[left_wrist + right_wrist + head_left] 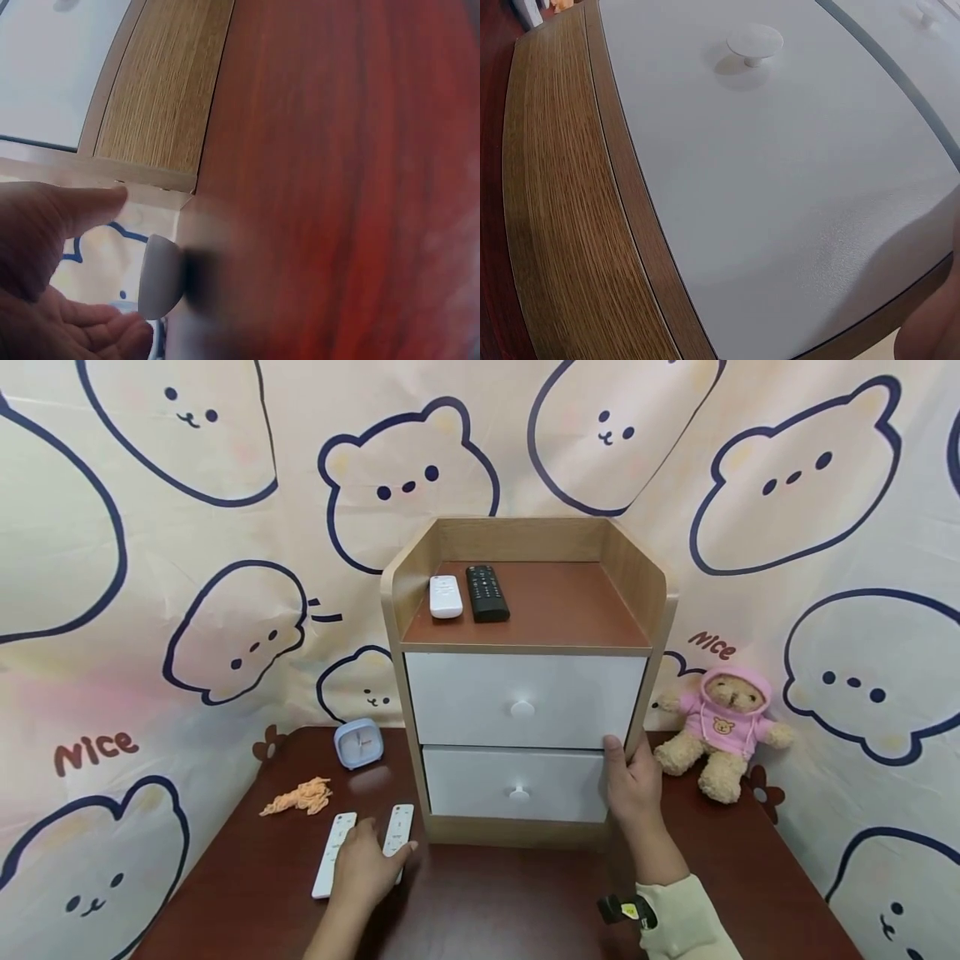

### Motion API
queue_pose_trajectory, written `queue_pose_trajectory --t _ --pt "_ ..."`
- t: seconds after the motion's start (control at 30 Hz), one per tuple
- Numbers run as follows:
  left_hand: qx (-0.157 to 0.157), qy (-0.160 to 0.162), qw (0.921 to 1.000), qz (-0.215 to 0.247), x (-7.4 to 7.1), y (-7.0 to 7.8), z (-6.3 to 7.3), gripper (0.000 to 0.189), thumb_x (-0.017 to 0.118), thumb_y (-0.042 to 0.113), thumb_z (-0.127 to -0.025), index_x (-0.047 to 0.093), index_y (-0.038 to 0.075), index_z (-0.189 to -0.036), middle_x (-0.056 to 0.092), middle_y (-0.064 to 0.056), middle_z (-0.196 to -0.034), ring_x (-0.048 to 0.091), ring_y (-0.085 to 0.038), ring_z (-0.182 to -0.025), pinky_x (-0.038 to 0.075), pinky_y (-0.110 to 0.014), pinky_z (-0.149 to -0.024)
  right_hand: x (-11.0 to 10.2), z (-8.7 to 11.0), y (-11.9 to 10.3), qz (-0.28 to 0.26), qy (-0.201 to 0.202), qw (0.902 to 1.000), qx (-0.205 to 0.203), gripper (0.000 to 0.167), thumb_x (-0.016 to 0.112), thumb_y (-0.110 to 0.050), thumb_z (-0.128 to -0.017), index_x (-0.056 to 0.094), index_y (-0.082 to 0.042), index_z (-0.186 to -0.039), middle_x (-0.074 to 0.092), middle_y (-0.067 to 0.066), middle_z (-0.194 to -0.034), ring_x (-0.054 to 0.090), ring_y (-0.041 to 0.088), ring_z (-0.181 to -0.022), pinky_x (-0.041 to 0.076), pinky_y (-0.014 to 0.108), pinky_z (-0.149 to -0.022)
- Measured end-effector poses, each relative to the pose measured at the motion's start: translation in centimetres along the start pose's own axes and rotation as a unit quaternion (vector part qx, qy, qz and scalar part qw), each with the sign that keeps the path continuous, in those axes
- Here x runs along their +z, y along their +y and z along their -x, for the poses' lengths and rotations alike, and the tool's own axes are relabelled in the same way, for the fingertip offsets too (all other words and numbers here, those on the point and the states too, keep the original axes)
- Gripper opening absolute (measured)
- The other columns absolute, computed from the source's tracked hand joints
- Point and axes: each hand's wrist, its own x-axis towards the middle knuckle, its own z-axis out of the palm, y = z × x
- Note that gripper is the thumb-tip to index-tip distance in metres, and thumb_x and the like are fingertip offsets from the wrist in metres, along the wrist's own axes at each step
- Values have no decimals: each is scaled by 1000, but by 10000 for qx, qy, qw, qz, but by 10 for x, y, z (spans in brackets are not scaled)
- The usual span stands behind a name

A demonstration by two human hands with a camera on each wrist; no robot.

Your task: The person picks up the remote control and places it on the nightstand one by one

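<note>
On the tabletop, my left hand [363, 868] reaches over two white remotes, the left remote [330, 860] and the right remote [399, 831]. Its thumb and fingers are spread apart; in the left wrist view a rounded pale end of a remote [161, 277] shows beyond the fingers. My right hand [636, 785] rests against the lower right side of a wooden cabinet [517, 833], thumb at its front edge and fingers along the side. The cabinet's upper drawer [465, 697] and lower drawer [465, 781], both white with round knobs, are closed.
A short white remote [446, 597] and a black remote [487, 593] lie on the cabinet's top shelf. Left on the table are a blue alarm clock [358, 743] and an orange crumpled strand bundle [302, 797]. A teddy bear in pink [727, 727] sits right of the cabinet.
</note>
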Motion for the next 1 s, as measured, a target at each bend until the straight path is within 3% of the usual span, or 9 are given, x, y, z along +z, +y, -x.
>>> queue_pose_trajectory --t 0.23,0.43,0.73,1.0 --pt "-53 -292 9992 -252 5 -3 7 88 91 43 -86 56 -23 -134 63 -40 -125 65 -58 -118 52 -65 -100 -1 1 0 -26 -2 10000 -90 22 61 -20 -112 61 0 -123 56 8 -82 50 15 -85 39 25 -73" --pt "-46 -321 9994 -121 9 -8 5 82 96 37 -80 61 -19 -128 67 -33 -116 67 -51 -109 53 -62 -96 -1 1 5 -73 -71 9999 -81 26 58 -17 -113 58 4 -128 52 9 -83 49 18 -86 39 25 -73" --pt "-84 -195 9996 -193 11 -12 6 64 97 28 -78 64 -13 -114 67 -27 -104 69 -45 -100 54 -59 -91 -2 2 4 -136 -83 9999 -14 19 59 -14 -112 59 2 -122 45 2 -78 47 16 -80 38 26 -69" --pt "-55 -91 9996 -272 10 -15 4 56 96 31 -78 65 -8 -103 68 -22 -95 69 -42 -92 53 -57 -84 -2 2 3 -190 -76 9998 65 17 59 -15 -112 60 0 -120 40 -1 -75 41 15 -73 35 29 -64"
